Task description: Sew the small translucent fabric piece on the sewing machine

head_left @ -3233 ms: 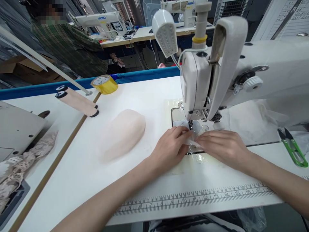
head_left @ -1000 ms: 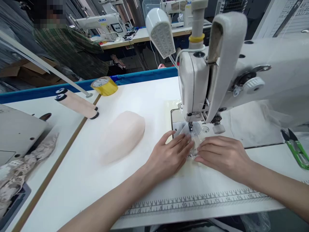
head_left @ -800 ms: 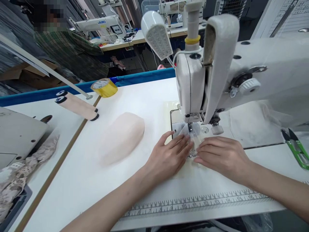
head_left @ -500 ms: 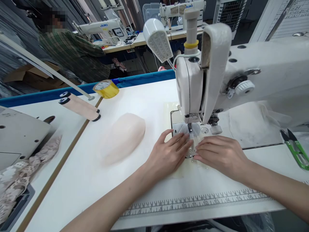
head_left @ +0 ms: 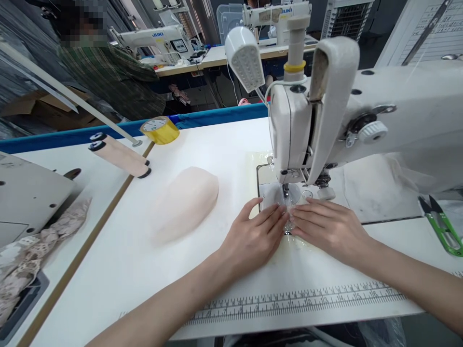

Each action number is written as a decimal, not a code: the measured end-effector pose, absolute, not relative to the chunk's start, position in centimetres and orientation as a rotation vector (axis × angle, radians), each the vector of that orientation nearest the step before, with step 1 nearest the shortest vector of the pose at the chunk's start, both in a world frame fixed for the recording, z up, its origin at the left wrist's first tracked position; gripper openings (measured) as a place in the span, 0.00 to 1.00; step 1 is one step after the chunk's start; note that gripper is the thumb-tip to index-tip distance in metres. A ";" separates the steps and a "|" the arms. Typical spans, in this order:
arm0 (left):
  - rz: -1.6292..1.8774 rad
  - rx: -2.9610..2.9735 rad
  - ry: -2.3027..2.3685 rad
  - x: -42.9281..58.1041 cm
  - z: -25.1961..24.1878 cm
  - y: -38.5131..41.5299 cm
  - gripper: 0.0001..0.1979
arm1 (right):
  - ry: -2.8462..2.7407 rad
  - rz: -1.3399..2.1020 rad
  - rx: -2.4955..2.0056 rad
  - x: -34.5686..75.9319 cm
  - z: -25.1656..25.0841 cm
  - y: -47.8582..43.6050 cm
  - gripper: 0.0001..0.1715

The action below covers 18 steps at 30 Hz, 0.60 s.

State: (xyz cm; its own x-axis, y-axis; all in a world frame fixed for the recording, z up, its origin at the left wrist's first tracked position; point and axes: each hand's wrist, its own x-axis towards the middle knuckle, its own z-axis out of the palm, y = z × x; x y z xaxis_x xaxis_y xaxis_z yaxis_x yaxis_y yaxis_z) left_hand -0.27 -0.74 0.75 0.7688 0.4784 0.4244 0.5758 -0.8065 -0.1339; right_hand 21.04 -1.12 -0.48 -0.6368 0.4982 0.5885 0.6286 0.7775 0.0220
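Note:
My left hand [head_left: 258,233] lies with its fingers stretched out on the needle plate, just left of the presser foot [head_left: 285,191]. On the other side my right hand [head_left: 327,224] rests flat, its fingertips almost meeting the left ones. Beneath the fingertips is something thin and see-through; its outline is mostly hidden. The white sewing machine [head_left: 292,120] stands over both hands. A sheer, pale pink fabric piece [head_left: 191,200] lies on the table, left of my left hand and apart from it.
Green thread snips [head_left: 442,226] lie at the right. Two pale thread spools [head_left: 121,156] and a roll of yellow tape [head_left: 160,130] are at the back left, beside lace fabric [head_left: 54,246]. A printed ruler [head_left: 275,307] runs along the front edge. A person [head_left: 108,77] sits beyond.
My fingertips have come closer together in front of the presser foot, the right hand shifting slightly left. The camera view has moved a little; the pink piece lies as before.

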 end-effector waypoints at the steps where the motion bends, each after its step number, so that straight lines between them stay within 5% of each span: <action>1: -0.549 -2.707 -0.827 -0.3 0.8 -1.0 0.14 | -2.404 -0.302 -0.847 21.0 -0.4 -1.4 0.09; 18: -0.538 -2.724 -0.915 -0.4 0.6 0.2 0.15 | -2.446 -0.348 -0.942 20.9 0.0 -1.5 0.12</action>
